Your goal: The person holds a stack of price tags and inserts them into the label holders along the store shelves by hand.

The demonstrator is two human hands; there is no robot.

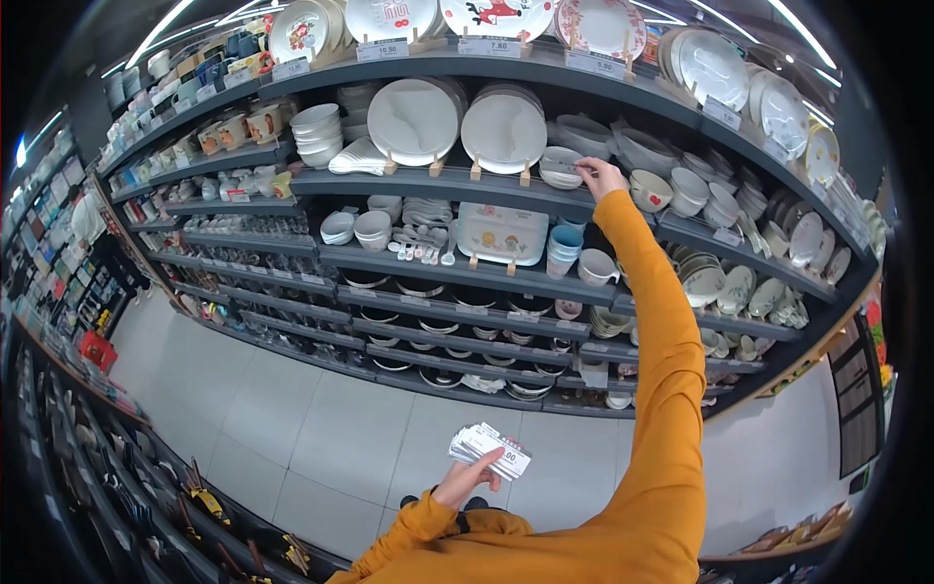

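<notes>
My left hand [471, 477] is low in front of my body, closed around a fanned stack of white price labels [479, 443]. The thumb presses on the top label, where part of a printed number shows. My right hand [605, 179] is stretched out to the shelf, its fingers pinched together at the right side of a small stack of white bowls [558, 179]. Whatever those fingers hold is too small to make out. A cream bowl with a red heart [651, 191] stands just right of the hand. Large white plates [503, 133] stand upright to the left.
Grey shelving [438, 182] curves across the view, loaded with dishes. Below my right hand are blue cups [563, 247], a patterned tray [501, 234] and a white mug [595, 267]. Pale floor tiles [341, 419] lie beneath; another rack [88, 467] with utensils stands at lower left.
</notes>
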